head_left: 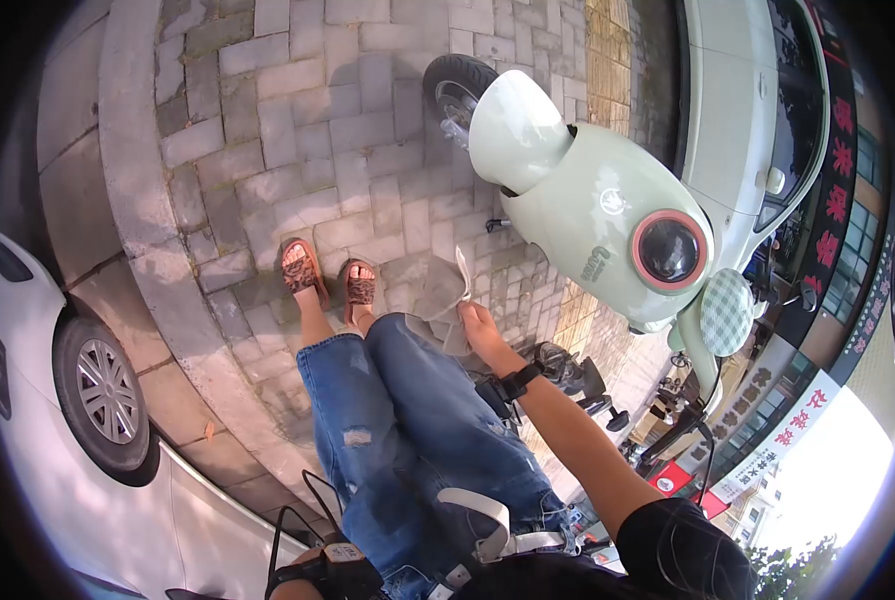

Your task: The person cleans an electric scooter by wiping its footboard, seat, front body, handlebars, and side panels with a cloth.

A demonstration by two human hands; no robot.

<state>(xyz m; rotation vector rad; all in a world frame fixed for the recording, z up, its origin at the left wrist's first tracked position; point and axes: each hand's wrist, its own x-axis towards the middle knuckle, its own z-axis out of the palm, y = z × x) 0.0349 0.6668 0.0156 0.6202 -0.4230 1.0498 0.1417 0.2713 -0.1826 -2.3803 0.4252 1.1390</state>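
Observation:
My right hand [480, 330] is closed on a thin grey item with a white edge [462, 275], held out in front of my knees. Its kind is hard to make out; greyish folds [445, 325] hang beside the fingers. A black band [517, 381] circles my right wrist. The pale green scooter [607, 215] stands just beyond this hand, apart from it. At the bottom edge, a black strapped device [342, 568] sits by my left forearm [297, 588]; the left hand itself is outside the picture.
Grey paving bricks [317, 140] lie underfoot, bordered by a stone kerb [157, 200]. A white car with a dark wheel [105, 390] is on the left. Another pale car [732, 110] stands behind the scooter. Further bikes [577, 375] and shop signs [797, 420] fill the right side.

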